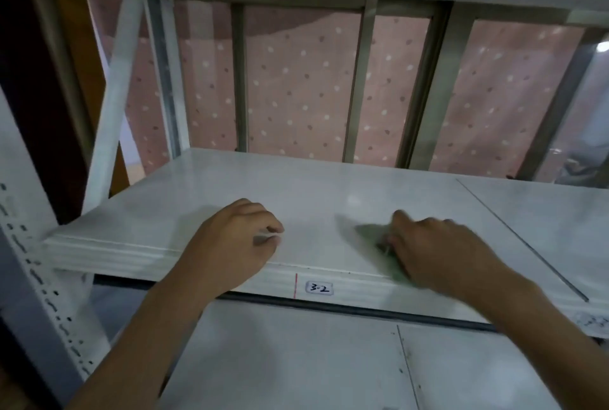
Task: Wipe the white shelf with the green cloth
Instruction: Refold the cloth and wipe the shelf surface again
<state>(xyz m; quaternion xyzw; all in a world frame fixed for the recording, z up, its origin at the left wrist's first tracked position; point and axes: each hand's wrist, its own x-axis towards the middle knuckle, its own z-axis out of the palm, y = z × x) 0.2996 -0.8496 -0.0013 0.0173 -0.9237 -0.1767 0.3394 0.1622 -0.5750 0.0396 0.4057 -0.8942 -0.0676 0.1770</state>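
**White shelf** (pixel 263 185): flat board with a smooth, faintly glossy surface and a stepped, moulded front lip. A thin dark seam (pixel 520 241) runs diagonally across its right part.

**Label** (pixel 319 288): small rounded white tag on the front lip, handwritten "3-2". A thin vertical red line (pixel 295 286) sits just beside it on the left.

**Green cloth** (pixel 372 235): soft, pale green and bunched, its outline smeared by blur. It lies on the shelf top right of centre, near the front lip, and pokes out to the left from under my right hand.

**Right hand** (pixel 438 248): palm down on the cloth, wrist over the front lip, forearm reaching in from the lower right. My fingers are bent over the cloth and grasp it against the board.

**Left hand** (pixel 237 244): set on the bare shelf left of centre, just behind the lip and well apart from the cloth. The fingers are curled under in a loose fist with the thumb tip meeting the forefinger, and I see nothing in it.

**Upright** (pixel 39 284): white painted metal post at the left, punched with rows of small slots.

**Lower shelf** (pixel 296 360): matching white board beneath, speckled with a few dark marks.

**Backdrop**: grey metal bars (pixel 359 80) in front of a pink curtain (pixel 303 86) with pale and dark dots.
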